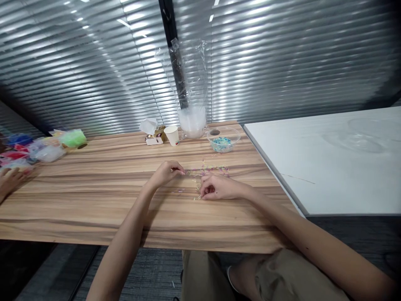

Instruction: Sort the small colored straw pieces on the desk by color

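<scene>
My left hand (167,172) rests on the wooden table (94,196) with its fingertips pinched together at the left end of a thin row of small coloured beads (208,169). My right hand (217,188) lies curled just below that row, fingers closed over some tiny loose pieces that are too small to name. A few stray beads (198,190) lie between the two hands. Both forearms reach in from the near edge of the table.
A clear bowl with blue beads (222,140), a paper cup (172,135), a tall clear plastic bag (191,113) and small boxes (154,134) stand at the back. Bags of coloured beads (46,146) lie far left, by another person's hand (9,180). A white table (338,163) adjoins on the right.
</scene>
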`<state>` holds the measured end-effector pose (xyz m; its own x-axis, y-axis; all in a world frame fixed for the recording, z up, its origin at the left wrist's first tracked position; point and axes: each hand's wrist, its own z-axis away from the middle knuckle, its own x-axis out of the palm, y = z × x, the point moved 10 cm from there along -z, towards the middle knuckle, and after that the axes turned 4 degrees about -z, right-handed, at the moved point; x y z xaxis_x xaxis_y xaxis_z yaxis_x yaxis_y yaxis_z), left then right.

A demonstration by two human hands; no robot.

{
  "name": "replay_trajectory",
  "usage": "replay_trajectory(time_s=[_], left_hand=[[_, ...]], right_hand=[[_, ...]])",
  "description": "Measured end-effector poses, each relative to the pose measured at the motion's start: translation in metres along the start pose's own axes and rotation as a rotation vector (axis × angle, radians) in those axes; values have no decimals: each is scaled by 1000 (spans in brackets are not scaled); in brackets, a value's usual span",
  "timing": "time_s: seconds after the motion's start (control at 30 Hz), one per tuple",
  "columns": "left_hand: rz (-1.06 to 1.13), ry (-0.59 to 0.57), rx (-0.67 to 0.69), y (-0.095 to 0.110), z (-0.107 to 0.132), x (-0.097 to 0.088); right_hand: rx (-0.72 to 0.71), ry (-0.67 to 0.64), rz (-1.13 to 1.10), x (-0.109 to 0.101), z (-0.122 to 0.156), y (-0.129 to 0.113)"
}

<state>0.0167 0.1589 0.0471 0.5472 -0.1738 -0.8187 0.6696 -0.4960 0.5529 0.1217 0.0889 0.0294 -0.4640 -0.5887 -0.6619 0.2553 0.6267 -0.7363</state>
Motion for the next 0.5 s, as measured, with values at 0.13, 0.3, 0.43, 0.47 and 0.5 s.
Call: replay_trajectory(time_s=[0.13,0.3,0.43,0.47,0.5], left_hand=[[15,-45,-12,3,0,5],[66,-160,-45,3,3,14],[81,-278,-39,-3,8,23],[81,-297,-38,-5,9,24],[85,-314,-42,-7,10,25]], right_hand=[[-3,-4,18,1,-1,2],[-53,-8,59,3,-1,-3],[-85,15,89,4,-3,-9],[-90,21,93,5,-3,-10],[-94,29,97,5,-3,-10]])
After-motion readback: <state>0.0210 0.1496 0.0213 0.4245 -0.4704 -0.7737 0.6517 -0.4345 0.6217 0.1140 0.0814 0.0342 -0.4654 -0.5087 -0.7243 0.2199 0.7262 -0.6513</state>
